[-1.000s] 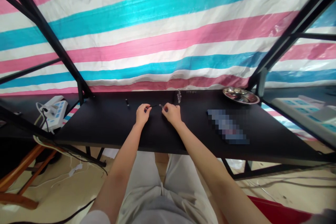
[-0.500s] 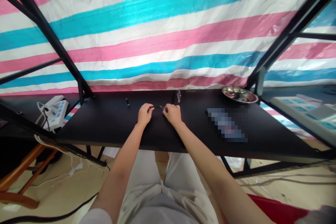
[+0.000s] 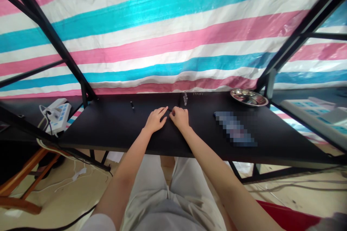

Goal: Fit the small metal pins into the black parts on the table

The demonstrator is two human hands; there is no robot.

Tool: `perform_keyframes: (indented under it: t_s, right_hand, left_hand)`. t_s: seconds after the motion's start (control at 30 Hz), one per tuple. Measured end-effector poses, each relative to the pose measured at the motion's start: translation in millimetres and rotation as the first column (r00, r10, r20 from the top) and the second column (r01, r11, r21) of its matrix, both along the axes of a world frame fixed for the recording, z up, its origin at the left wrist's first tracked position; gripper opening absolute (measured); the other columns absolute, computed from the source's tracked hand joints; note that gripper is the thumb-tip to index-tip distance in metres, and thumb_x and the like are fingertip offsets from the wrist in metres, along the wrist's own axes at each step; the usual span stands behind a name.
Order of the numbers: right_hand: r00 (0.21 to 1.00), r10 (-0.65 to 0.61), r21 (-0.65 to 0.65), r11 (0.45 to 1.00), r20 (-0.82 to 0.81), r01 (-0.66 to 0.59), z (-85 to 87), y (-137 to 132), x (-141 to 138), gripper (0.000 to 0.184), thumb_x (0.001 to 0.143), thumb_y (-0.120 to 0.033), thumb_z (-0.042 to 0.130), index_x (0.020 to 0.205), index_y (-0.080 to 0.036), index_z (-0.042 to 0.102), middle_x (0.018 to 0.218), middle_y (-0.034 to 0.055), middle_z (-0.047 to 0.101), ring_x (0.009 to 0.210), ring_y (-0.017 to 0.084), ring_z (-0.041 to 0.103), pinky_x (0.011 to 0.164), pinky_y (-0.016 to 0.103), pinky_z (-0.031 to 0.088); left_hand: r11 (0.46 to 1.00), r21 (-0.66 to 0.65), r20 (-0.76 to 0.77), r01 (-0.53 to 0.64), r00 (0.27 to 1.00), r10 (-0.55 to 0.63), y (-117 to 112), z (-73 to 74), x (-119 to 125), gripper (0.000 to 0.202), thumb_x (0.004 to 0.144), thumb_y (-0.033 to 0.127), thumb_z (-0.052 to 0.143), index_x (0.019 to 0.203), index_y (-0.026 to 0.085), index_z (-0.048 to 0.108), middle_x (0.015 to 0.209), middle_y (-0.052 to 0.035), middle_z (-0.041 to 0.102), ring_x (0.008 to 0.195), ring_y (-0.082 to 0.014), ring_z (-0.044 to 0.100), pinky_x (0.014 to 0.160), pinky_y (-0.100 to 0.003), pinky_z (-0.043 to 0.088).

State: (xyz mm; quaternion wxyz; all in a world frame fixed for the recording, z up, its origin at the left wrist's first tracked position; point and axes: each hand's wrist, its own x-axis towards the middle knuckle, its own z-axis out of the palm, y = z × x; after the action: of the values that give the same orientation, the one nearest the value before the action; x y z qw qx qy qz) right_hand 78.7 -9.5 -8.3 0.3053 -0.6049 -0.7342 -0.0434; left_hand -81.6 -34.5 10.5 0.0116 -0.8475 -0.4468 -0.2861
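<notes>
The left hand [image 3: 156, 120] is spread, its grip apart; the right hand [image 3: 180, 118] curls its fingers together at a slim dark piece [image 3: 169, 109], but whether they clamp it cannot be told. The piece is roughly midway between the surface's [image 3: 108, 124] side edges; for steadiness, pinch lightly along its axis.

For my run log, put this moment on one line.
left hand: open | right hand: curled, grip unclear | black tabletop: small dark cylinder left, cluster of small pieces beyond right hand, metal plate right
</notes>
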Motion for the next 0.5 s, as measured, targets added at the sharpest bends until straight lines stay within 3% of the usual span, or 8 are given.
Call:
perform_keyframes:
  t_s: [0.13, 0.3, 0.5]
  right_hand:
    - [1.0, 0.027, 0.034, 0.999, 0.005, -0.027, -1.9, -0.1, 0.5, 0.01, 0.079, -0.022, 0.046, 0.072, -0.018, 0.052, 0.072, 0.0034, 0.06, 0.07, 0.017, 0.052, 0.068, 0.03, 0.023]
    - [0.993, 0.11, 0.067, 0.991, 0.036, -0.112, -1.3, -1.3, 0.5, 0.009, 0.08, -0.021, 0.047, 0.074, -0.017, 0.053, 0.076, 0.0038, 0.062, 0.074, 0.017, 0.052, 0.068, 0.03, 0.023]
    - [0.985, 0.16, 0.074, 0.984, 0.062, -0.164, 0.1, -2.8, 0.8, 0.009, 0.081, -0.018, 0.046, 0.076, -0.017, 0.054, 0.078, 0.0048, 0.062, 0.075, 0.018, 0.052, 0.069, 0.03, 0.024]
  left_hand:
    - [0.998, 0.052, 0.02, 0.024, 0.999, -0.025, 3.8, -3.4, -0.6, 0.043, 0.09, 0.029, 0.039, 0.133, 0.023, 0.04, 0.121, -0.0066, 0.055, 0.107, -0.0182, 0.051, 0.091, -0.034, 0.043]
    - [0.983, 0.179, 0.12, -0.024, 0.993, 0.002, 10.1, -9.1, -3.3, 0.028, 0.091, 0.029, 0.039, 0.106, 0.02, 0.061, 0.097, -0.0064, 0.063, 0.088, -0.0162, 0.056, 0.082, -0.032, 0.047]
    - [0.982, 0.187, 0.159, -0.03, 0.987, 0.0, 11.5, -8.8, -4.2, 0.024, 0.09, 0.029, 0.041, 0.097, 0.017, 0.06, 0.095, -0.0064, 0.062, 0.089, -0.016, 0.055, 0.082, -0.031, 0.047]
